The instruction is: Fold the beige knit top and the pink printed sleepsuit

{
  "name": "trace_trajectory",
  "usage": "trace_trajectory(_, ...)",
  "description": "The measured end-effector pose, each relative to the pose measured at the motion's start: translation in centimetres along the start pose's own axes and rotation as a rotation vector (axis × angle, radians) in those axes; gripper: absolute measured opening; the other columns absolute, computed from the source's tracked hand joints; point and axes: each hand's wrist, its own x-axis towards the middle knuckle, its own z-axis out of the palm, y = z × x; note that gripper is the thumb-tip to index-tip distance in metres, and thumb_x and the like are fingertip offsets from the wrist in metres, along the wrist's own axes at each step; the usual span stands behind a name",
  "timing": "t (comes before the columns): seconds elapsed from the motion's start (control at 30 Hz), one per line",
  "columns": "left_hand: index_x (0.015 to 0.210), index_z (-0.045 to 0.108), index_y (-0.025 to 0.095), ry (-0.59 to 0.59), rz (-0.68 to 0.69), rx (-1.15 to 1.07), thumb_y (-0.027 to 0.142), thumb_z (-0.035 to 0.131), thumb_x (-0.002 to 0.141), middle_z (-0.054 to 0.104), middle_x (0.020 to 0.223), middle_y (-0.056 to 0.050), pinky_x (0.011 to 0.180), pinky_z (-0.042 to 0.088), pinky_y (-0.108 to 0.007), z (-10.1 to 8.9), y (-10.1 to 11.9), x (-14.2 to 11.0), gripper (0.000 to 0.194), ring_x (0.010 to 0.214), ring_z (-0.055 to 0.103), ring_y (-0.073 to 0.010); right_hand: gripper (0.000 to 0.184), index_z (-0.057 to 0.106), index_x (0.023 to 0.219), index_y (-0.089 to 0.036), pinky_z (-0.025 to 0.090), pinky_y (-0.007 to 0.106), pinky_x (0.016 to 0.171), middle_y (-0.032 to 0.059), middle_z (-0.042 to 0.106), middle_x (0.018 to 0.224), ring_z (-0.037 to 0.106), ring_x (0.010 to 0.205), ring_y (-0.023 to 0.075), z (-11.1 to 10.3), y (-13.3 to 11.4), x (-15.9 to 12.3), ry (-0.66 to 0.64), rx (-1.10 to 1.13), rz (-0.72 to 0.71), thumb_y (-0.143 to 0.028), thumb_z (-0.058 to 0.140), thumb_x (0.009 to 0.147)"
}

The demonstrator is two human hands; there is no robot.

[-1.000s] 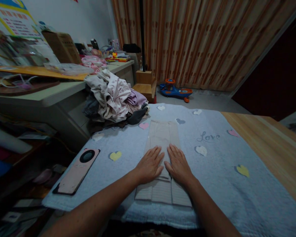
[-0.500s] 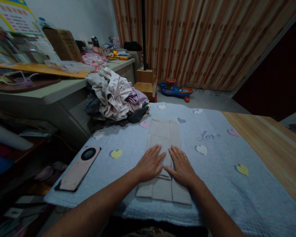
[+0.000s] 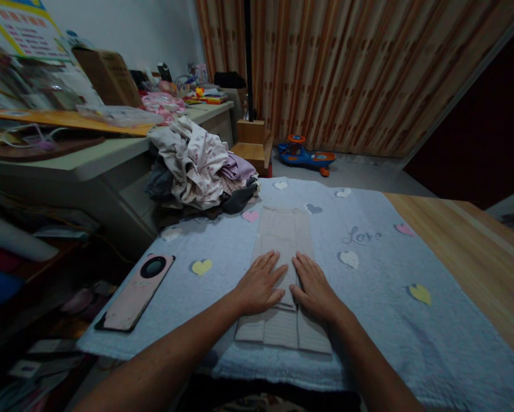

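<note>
Basically static: left hand (image 3: 257, 287) and right hand (image 3: 316, 287) stayed palm-down on the folded cloth (image 3: 280, 229) (both spread, clamping nothing), so layers held flat on the blanket (image 3: 377, 320) over the desk (image 3: 463, 234).

The only view is from a camera worn on the person's head, facing forward and down across the blanket (image 3: 390, 320) spread on the tabletop (image 3: 475, 246). It looks from above the near side: the forearms (image 3: 175, 352) come in from the bottom of the frame, and the left hand (image 3: 259, 286) and right hand (image 3: 315, 286) sit close, a little below the centre. The blanket's near edge shows low in the frame, its far edge near mid-height. The view is wide, taking in the desk (image 3: 106, 163) along the left, the dark door (image 3: 480, 126) at right, and, farthest off, the floor (image 3: 364, 171) and curtain (image 3: 347, 74) at the top.
</note>
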Motion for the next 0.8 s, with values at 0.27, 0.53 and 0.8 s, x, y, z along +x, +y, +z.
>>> trace_trajectory(0.27,0.148,0.04,0.021,0.024,0.013,-0.027,0.054,0.054,0.089,0.025,0.162,-0.015,0.118,0.023,-0.053,0.1,-0.1,-0.1,0.069,0.15,0.02,-0.0342,0.07,0.031,0.154,-0.01,0.022,0.048,0.12,0.0165,0.024,0.162,0.019,0.15,0.0268,0.4,-0.4,-0.6,0.083,-0.015,-0.025,-0.047,0.043,0.095)
trace_trajectory(0.53,0.148,0.04,0.022,0.028,0.023,-0.049,0.057,0.056,0.087,0.022,0.163,-0.015,0.118,0.023,-0.054,0.0,-0.3,-0.1,0.072,0.15,0.018,-0.0349,0.081,0.03,0.153,-0.007,0.022,0.047,0.121,0.0184,0.026,0.161,0.02,0.15,0.0282,0.4,0.1,-2.3,0.084,-0.062,-0.069,-0.057,0.047,0.092)
trace_trajectory(0.8,0.148,0.04,0.023,0.034,0.026,-0.065,0.056,0.059,0.085,0.021,0.163,-0.014,0.118,0.022,-0.054,0.3,-0.5,-0.2,0.073,0.15,0.017,-0.0346,0.077,0.025,0.155,-0.008,0.024,0.048,0.12,0.019,0.025,0.161,0.019,0.15,0.0285,0.9,-0.6,-3.5,0.097,-0.043,-0.042,-0.053,0.042,0.095)
